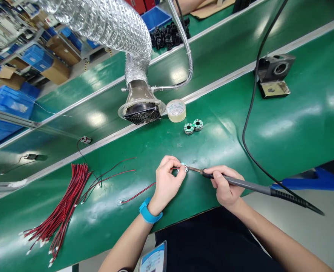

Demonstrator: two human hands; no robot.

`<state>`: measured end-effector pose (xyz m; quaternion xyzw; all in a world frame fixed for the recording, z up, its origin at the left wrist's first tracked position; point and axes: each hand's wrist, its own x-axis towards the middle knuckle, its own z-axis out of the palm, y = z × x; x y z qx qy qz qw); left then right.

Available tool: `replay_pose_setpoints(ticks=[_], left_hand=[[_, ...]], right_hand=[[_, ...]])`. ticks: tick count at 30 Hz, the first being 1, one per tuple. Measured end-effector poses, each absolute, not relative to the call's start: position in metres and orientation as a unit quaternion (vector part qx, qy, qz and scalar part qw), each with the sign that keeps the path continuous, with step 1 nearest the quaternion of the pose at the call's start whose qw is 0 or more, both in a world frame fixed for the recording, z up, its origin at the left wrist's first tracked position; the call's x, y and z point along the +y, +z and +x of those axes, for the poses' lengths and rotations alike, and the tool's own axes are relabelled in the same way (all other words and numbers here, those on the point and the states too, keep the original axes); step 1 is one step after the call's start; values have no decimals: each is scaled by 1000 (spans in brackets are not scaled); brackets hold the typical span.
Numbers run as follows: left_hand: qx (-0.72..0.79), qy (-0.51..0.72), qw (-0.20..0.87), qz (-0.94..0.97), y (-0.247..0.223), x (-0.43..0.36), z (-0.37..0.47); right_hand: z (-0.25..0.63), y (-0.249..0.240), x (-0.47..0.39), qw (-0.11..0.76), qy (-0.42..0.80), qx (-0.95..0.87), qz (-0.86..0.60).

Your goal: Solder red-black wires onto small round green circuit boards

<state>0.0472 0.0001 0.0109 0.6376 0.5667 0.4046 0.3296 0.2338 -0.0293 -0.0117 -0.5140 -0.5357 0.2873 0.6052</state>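
My left hand (169,181), with a blue wrist strap (150,211), pinches the end of a red wire (140,192) against a small round circuit board part (185,166) on the green bench. The wire trails out to the left, ending in a small white connector. In my right hand (226,185) is a soldering iron (247,185), gripped like a pen. Its tip reaches the round part beside my left fingertips; whether they touch is too small to tell. Two similar round parts (193,127) with green boards lie farther back.
Bundled red and black wires (66,204) lie at left, with several loose ones beside them. A fume extractor (141,105) hangs over the back edge near a tape roll (176,111). The iron's cable (247,117) arcs past a soldering stand (276,73) at right.
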Motion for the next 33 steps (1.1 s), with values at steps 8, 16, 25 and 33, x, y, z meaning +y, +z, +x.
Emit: replay_pose_setpoints(ticks=[8,16,25,33], left_hand=[[568,403,302,651,13,-1,49],[571,403,294,652,13,-3,51],[567,399,208,690,11,-8,57],[562,394,188,702,11,-7,57]], right_hand=[[232,-19,-30,640,343,-447,-522],[232,-15,-28,620,329,-496,-511],[233,-13,-27,600,302,-541,-507],[233,-17,-29,634,296,-510,-501]])
